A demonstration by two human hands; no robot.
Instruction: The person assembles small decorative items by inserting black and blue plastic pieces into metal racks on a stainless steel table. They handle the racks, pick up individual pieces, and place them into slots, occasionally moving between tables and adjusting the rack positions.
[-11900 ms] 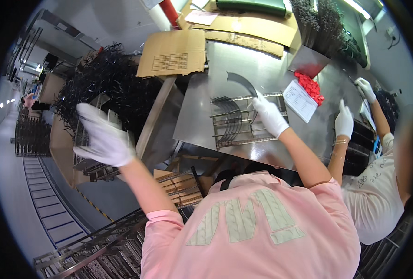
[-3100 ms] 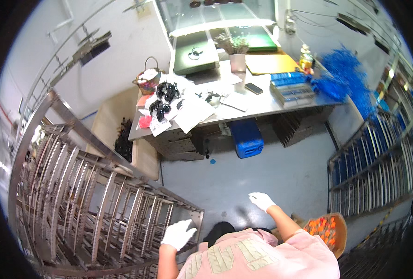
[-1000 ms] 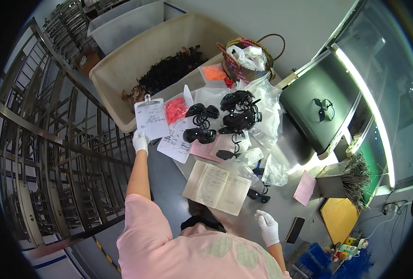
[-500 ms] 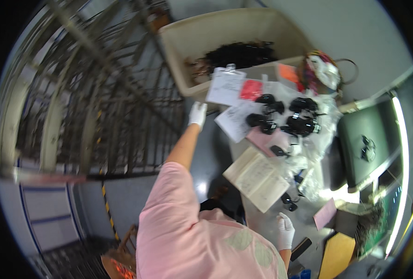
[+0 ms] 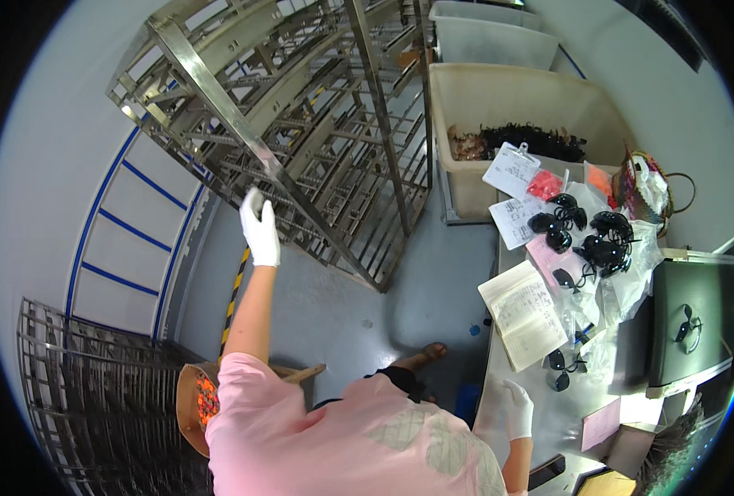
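Note:
My left hand [image 5: 260, 231], in a white glove, reaches out at arm's length beside the near left end of a metal rack [image 5: 255, 145]. Its fingers are stretched, the thumb stands apart, and no object shows in it; contact with the rack cannot be made out. My right hand [image 5: 518, 410], also gloved in white, is at the near edge of the metal table [image 5: 499, 388]. Its fingers look loosely extended with nothing in them. Black sunglasses [image 5: 562, 369] lie just beyond it, near an open notebook [image 5: 525, 314].
More black sunglasses [image 5: 606, 244] lie on clear plastic bags. A large beige bin [image 5: 532, 87] with dark pieces stands beyond the table. Left of me are a wooden stool [image 5: 305, 372], a cardboard box [image 5: 189, 405] of orange pieces and dark wire racking [image 5: 106, 397]. A phone [image 5: 547, 471] lies near my right wrist.
My view has swung left, so the table and bin sit farther right. My left hand has gone from beside the bin to the rack's left end. My right hand stays by the table edge.

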